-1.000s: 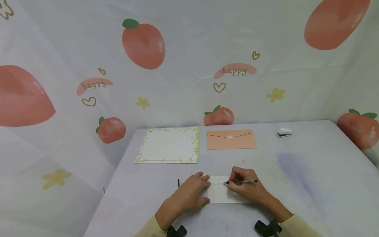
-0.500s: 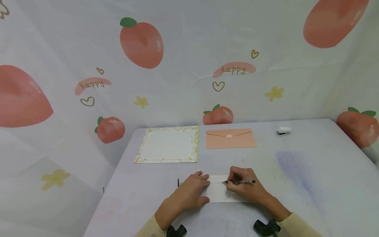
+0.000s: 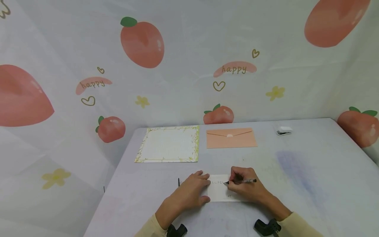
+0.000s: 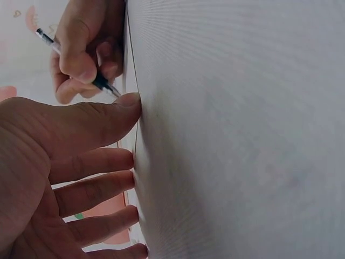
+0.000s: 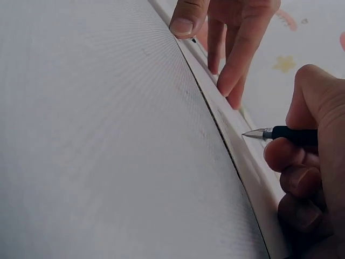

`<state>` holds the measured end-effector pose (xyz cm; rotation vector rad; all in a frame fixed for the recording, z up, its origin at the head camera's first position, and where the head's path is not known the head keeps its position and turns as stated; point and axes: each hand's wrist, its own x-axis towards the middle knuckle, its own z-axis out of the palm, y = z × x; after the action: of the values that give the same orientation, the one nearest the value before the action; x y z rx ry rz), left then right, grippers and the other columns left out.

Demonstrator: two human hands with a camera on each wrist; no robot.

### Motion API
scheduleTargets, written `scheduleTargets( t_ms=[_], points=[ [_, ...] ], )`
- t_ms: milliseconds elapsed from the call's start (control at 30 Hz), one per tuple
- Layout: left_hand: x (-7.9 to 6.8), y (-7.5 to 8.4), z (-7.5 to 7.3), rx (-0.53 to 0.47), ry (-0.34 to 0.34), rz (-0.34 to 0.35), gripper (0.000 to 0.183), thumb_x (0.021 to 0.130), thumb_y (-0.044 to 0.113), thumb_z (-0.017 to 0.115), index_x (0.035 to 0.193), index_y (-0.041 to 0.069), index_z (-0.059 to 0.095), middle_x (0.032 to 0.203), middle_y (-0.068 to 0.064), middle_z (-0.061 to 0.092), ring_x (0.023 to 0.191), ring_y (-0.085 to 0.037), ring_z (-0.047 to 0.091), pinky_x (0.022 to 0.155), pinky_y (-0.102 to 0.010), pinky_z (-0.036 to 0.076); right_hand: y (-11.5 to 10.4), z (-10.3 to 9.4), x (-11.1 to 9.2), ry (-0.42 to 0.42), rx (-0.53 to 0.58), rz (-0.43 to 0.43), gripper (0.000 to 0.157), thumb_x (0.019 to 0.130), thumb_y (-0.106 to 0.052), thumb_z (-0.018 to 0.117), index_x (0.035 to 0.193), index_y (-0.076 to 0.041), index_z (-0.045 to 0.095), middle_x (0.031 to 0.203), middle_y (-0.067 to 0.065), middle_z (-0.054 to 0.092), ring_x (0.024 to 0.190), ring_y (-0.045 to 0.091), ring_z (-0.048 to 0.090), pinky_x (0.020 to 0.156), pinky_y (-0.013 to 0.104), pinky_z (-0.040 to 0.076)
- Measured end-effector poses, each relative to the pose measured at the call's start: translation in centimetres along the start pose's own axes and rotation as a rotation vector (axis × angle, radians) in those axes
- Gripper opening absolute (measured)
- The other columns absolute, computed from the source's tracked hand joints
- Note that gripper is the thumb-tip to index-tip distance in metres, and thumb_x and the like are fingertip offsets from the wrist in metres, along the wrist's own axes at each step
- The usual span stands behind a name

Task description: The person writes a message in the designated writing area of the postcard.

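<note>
A small white card (image 3: 217, 192) is laid flat on the tabletop (image 3: 130, 200), and a slim pen (image 3: 249, 181) is pinched between thumb and fingers of the right hand (image 3: 247, 190) over the card's right part. The nib (image 5: 257, 134) is aimed toward the card's left side, right at its surface; whether contact is made can't quite be told. A short row of dark marks (image 3: 217, 182) can be spotted by the card's far edge, way too tiny to be read. The card's left edge is pressed by the left hand (image 3: 191, 191), fingers pretty straight and spread, thumb placed near the card's near left corner. So yeah, the hands are apart. Straight beyond the card, a peach envelope (image 3: 232, 140) is laid flap side up; beyond and left of the card, a sheet with a floral border (image 3: 168, 144) is placed. Well beyond the card and to its right, a white stapler-looking thing (image 3: 284, 130) is parked. Bluish smudging (image 3: 305, 177) can be seen right of the card.
</note>
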<state>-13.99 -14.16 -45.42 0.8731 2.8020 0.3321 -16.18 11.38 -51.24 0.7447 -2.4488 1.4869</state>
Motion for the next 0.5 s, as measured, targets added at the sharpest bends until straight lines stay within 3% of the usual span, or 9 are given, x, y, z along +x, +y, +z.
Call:
scheduleTargets(
  t_ms=[500],
  points=[
    [0.07,-0.02,0.01,0.012,0.014,0.011,0.052,0.09,0.029,0.091,0.135,0.008,0.078,0.151,-0.008,0.069,0.148,-0.033,0.059,0.124,-0.044,0.05,0.21,0.07,-0.02,0.013,0.002,-0.017,0.035,0.077,0.007,0.075,0.077,-0.025,0.063,0.069,-0.018,0.059,0.063,-0.001,0.05,0.057,0.02,0.042]
  ],
)
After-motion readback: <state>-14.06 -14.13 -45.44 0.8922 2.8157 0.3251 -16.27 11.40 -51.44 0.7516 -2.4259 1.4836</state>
